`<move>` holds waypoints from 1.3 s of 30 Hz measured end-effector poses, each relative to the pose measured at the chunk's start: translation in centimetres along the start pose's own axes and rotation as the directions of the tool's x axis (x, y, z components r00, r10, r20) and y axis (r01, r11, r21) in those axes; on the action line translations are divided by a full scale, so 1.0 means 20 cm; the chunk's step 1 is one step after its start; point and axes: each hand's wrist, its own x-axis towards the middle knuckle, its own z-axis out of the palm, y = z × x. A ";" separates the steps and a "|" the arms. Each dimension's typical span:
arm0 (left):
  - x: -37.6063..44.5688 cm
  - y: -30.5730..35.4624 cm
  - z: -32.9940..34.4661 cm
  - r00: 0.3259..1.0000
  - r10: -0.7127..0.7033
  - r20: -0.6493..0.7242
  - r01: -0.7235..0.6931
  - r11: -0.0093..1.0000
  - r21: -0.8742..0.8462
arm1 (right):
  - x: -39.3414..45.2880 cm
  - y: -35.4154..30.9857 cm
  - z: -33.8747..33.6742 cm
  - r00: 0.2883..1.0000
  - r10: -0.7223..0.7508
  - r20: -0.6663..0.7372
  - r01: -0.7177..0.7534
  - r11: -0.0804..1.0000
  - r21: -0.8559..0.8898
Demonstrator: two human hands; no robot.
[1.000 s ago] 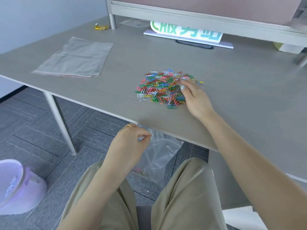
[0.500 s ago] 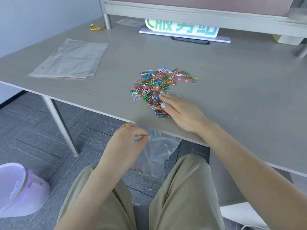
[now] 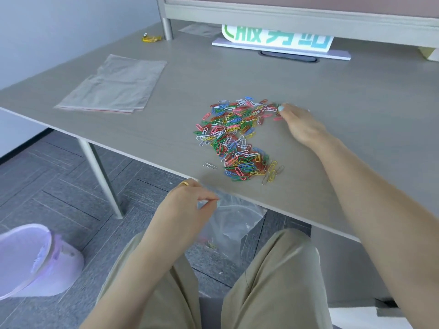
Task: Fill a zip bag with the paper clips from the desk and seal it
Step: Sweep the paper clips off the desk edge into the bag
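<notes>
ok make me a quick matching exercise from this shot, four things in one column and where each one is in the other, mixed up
Things:
1. paper clips
2. zip bag
3. flat stack of empty bags
4. lilac bin

Places:
A. on the floor, left of the person's legs
B. far left part of the desk top
C. hanging below the desk's near edge, pinched by the left hand
D. spread on the middle of the desk, right hand at their far edge

Pairs: 1-D, 2-C, 3-B, 4-A

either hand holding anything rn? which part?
Left hand pinches the zip bag by its top rim, below the desk edge. Right hand rests on the paper clips, holding nothing visible.
</notes>
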 end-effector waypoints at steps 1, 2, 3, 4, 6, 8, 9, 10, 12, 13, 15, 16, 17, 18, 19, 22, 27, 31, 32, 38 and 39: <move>0.00 0.00 0.00 1.000 -0.002 -0.001 0.002 1.000 0.004 | -0.01 -0.01 0.00 1.000 -0.019 0.014 0.019 1.000 0.003; 0.01 0.00 0.01 1.000 0.003 -0.004 -0.003 1.000 0.027 | -0.02 -0.02 0.01 0.999 -0.028 0.022 0.027 0.999 0.023; 0.02 0.01 0.02 1.000 0.010 -0.006 -0.009 0.998 0.056 | -0.04 -0.02 0.02 0.999 -0.026 0.025 0.025 0.998 0.052; 0.02 0.01 0.02 1.000 0.016 -0.005 -0.015 0.997 0.073 | -0.05 -0.02 0.04 0.999 -0.028 0.032 0.025 0.997 0.079; 0.02 0.01 0.03 0.999 0.032 0.004 -0.032 0.998 0.062 | -0.10 -0.03 0.07 0.995 -0.071 0.071 0.063 0.992 0.108; 0.02 0.01 0.02 0.999 0.048 0.006 -0.048 0.997 0.055 | -0.16 -0.05 0.11 0.984 -0.138 0.117 0.126 0.986 0.109; 0.01 0.01 0.02 0.999 0.047 0.005 -0.048 0.997 0.058 | -0.19 -0.06 0.13 0.977 -0.169 0.132 0.155 0.982 0.109; 0.01 0.00 0.02 0.999 0.043 0.001 -0.043 0.997 0.058 | -0.23 -0.08 0.14 0.970 -0.196 0.144 0.181 0.977 0.110; 0.00 -0.01 0.02 0.999 0.038 -0.012 -0.037 0.998 0.052 | -0.29 -0.11 0.17 0.958 -0.245 0.152 0.231 0.968 0.101; 0.00 -0.01 0.02 0.999 0.038 -0.019 -0.037 0.998 0.048 | -0.33 -0.13 0.19 0.954 -0.259 0.150 0.248 0.965 0.089; -0.02 -0.02 0.03 0.999 0.039 -0.030 -0.037 0.998 0.044 | -0.39 -0.16 0.22 0.952 -0.272 0.138 0.266 0.962 0.060; -0.02 -0.02 0.03 0.999 0.041 -0.032 -0.039 0.998 0.047 | -0.41 -0.18 0.23 0.951 -0.276 0.136 0.271 0.961 0.058; -0.02 -0.02 0.04 0.998 0.045 -0.033 -0.044 0.998 0.050 | -0.44 -0.19 0.24 0.950 -0.282 0.137 0.274 0.959 0.074; -0.03 -0.01 0.05 0.998 0.051 -0.034 -0.049 0.997 0.052 | -0.47 -0.21 0.26 0.951 -0.280 0.131 0.265 0.957 0.117; -0.03 -0.01 0.06 0.998 0.054 -0.034 -0.052 0.997 0.050 | -0.49 -0.23 0.26 0.960 -0.257 0.111 0.236 0.956 0.176; -0.04 0.00 0.08 0.999 0.043 -0.031 -0.042 0.999 0.030 | -0.55 -0.24 0.21 0.997 -0.064 -0.031 0.070 0.955 0.289; -0.07 -0.01 0.09 0.998 0.047 -0.030 -0.047 0.999 -0.010 | -0.67 -0.13 0.15 0.998 -0.026 -0.052 0.025 0.999 -0.023; -0.07 0.00 0.11 0.998 0.060 -0.034 -0.061 0.998 -0.020 | -0.74 -0.07 0.18 0.993 -0.100 0.055 0.112 0.948 -0.298; -0.07 0.01 0.11 0.997 0.062 -0.034 -0.063 0.998 -0.017 | -0.75 -0.07 0.19 0.991 -0.106 0.077 0.126 0.938 -0.323; -0.08 0.02 0.12 0.994 0.078 -0.079 -0.081 0.996 -0.027 | -0.83 -0.12 0.24 0.973 -0.187 0.133 0.225 0.889 -0.398; -0.09 0.02 0.13 0.993 0.078 -0.087 -0.081 0.996 -0.025 | -0.85 -0.12 0.25 0.971 -0.203 0.128 0.238 0.883 -0.405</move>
